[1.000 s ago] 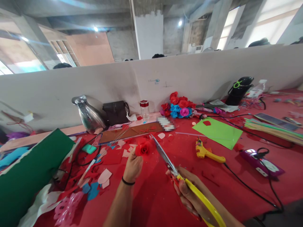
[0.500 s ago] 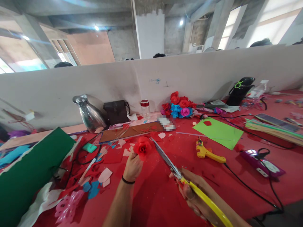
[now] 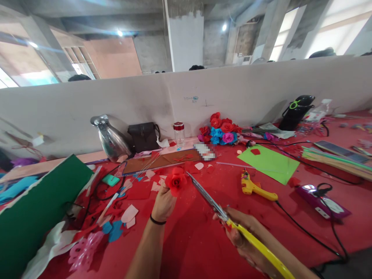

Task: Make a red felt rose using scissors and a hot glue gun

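A red paper rose (image 3: 176, 181) faces up in my left hand (image 3: 163, 206), which is closed around its underside; a stem, if any, is hidden by the fingers. My right hand (image 3: 242, 232) grips a pair of long scissors (image 3: 209, 197) with yellow handles. Their metal blades look nearly closed and point up and left, the tips just right of the rose, apart from it. Pink paper petals (image 3: 129, 214) and blue paper scraps (image 3: 115, 231) lie left of my left wrist. To the right of the blades rests a yellow glue gun (image 3: 255, 186) with a black cord.
Against the grey partition (image 3: 145, 97) stand a steel jug (image 3: 112, 139), a dark bag (image 3: 143, 138), a glass jar (image 3: 179, 135), a paper flower bunch (image 3: 222, 130) and a black bottle (image 3: 296, 112). A green board (image 3: 43, 217) leans at left. A purple power strip (image 3: 324, 201) lies right.
The scissors and my right hand have shifted slightly right and down. My left hand still holds the rose, almost in the same place. The whole view has moved a little.
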The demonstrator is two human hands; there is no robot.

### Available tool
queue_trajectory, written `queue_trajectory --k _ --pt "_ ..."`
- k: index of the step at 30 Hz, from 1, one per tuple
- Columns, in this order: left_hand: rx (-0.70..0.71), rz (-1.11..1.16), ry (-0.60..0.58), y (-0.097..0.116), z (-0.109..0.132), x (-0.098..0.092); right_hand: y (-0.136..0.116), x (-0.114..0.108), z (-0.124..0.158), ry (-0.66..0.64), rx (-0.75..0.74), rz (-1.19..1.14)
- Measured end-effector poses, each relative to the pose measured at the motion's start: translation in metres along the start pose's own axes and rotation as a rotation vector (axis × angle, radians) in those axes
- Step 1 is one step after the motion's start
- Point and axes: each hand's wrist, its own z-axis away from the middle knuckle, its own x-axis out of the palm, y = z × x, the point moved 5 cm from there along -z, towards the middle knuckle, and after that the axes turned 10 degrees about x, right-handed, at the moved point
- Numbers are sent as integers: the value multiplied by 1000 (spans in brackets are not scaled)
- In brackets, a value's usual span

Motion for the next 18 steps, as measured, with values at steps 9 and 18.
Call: queue_trajectory --k 9,18 --pt "-34 -33 18 0 1 -1 -1 -8 -4 3 -15 -65" --pt "-36 13 -40 0 1 2 7 -8 -7 69 -36 -84"
